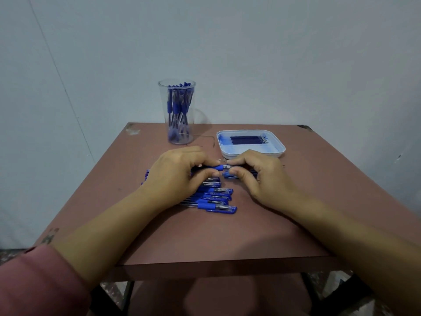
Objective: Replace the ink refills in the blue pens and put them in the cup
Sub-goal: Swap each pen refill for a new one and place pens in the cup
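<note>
sleeve [34, 281] in pink at the near left, then the bare table [205, 236] edge. on my feed a heap of pens [216, 199] lies near the middle, partly under the left hand [180, 172]. just past the heap, the two hands meet on one pen [218, 167], held level above the table. the left hand's fingers are curled round its barrel with the thumb beneath, and the right hand [257, 176] pinches the metal tip end between thumb and forefinger. i read this as unscrewing or tightening the tip, but i cannot tell which. a small blue piece [226, 174] sits just under the right thumb, maybe a cap; i cannot say whether it is gripped or lying loose. further off on the right, the tray [250, 154] holds a row of refills [247, 140]. to its left, at the far edge, stands the cup [164, 103], already holding many pens upright.

my worries from here:
- the tip is small and smooth, so a slack pinch could let it drop and roll off the table.
- if the barrel opens while tilted, the refill or a spring could slide out and get lost in the heap.
- a finished pen set down on the heap would get mixed up with the undone ones.
- a hasty reach could knock the tall cup over.
</note>
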